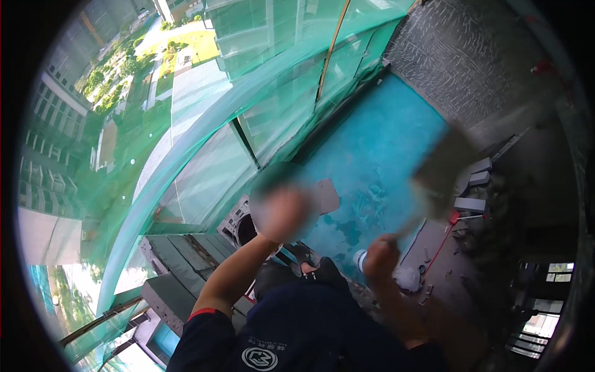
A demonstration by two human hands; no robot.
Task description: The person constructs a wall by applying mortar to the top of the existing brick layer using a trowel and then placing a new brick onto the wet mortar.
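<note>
My right hand (381, 257) is closed around the handle of a trowel (443, 170). Its broad grey blade is smeared by motion and points up and right, over the edge of the turquoise floor (378, 136). My left hand (286, 214) is stretched forward near the green netting, beside a pinkish-grey flat piece (325, 195). A dark green round blur lies over its far side, so its fingers, and anything in them, cannot be made out. Just left of it is a dark round opening (245, 230), like a bucket's, next to a grey block with holes.
Green netting (273, 118) on poles runs along the left, with a deep drop beyond. Stacked grey blocks (186, 263) stand at my left. A scored grey wall (446, 62) rises far right. Pale blocks (471, 203), a plastic bag (407, 279) and a red cord lie right.
</note>
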